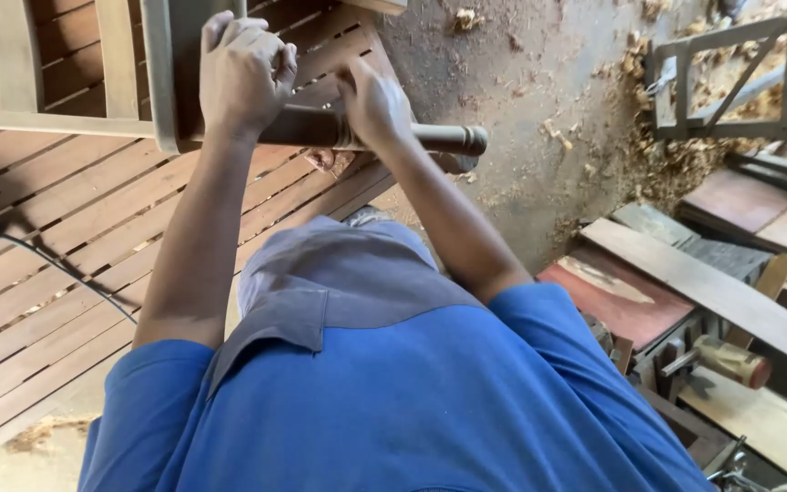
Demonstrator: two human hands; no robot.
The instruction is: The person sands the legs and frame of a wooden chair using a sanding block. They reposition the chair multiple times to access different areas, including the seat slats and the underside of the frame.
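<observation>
Left hand [243, 73] fingers curled tight around chair frame [164, 87]. Right hand [373, 102] fingers pressed together, gripping turned chair leg [430, 138]. Slatted panel [56, 237] beneath.

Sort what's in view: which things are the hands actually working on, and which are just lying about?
In hand:
left hand
right hand
turned wooden leg
wooden frame

Lying about:
loose planks
wood shavings
mallet
black cable
</observation>
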